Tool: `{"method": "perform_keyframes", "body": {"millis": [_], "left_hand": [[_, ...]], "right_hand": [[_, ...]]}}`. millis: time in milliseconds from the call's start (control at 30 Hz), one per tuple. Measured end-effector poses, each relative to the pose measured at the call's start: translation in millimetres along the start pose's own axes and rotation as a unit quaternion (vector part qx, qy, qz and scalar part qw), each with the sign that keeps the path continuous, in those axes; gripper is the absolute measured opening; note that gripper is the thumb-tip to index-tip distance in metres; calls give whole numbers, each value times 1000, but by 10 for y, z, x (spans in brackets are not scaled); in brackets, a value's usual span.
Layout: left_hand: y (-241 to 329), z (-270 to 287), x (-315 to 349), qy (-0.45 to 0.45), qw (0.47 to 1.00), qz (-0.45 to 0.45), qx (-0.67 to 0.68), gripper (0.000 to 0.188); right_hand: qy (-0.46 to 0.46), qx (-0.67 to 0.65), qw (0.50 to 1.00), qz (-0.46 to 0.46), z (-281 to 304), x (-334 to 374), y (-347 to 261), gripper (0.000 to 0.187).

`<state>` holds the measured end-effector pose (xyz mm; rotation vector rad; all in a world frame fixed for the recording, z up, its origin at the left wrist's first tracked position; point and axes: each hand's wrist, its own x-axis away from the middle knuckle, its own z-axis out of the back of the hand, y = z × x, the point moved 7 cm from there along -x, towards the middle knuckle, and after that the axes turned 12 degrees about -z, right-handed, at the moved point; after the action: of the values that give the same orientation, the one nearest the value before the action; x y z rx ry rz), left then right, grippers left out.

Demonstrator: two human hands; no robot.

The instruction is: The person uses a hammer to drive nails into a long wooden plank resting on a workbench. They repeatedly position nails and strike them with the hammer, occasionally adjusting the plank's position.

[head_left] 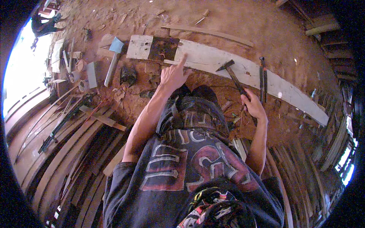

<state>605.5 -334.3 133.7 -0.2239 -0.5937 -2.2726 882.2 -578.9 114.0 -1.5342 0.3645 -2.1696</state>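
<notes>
The left hand (pixel 173 77) is unclenched, index finger stretched to 1 o'clock and touching the near edge of the long pale plank (pixel 243 72), which lies on the dirt floor running from 10 to 4 o'clock. The right hand (pixel 253 106) grips a hammer (pixel 232 74) whose head rests on the plank at 11 o'clock from that hand. No containers lie close by.

Open-air woodworking yard, red dirt ground (pixel 243 22), stacked planks (pixel 72 159), hatchet (pixel 113 57), hammer (pixel 234 76), scattered offcuts (pixel 102 118)
</notes>
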Motion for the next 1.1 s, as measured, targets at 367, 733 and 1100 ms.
{"method": "perform_keyframes", "body": {"millis": [367,733,1100], "left_hand": [[7,-97,135,6,999,48,9,93],[-563,229,494,54,987,150,15,82],[-900,162,858,197,951,222,89,54]], "right_hand": [[85,66,987,117,19,-167,9,55],[125,133,973,138,0,-231,-918,47],[83,251,940,216,-705,-626,-2632,49]]}}
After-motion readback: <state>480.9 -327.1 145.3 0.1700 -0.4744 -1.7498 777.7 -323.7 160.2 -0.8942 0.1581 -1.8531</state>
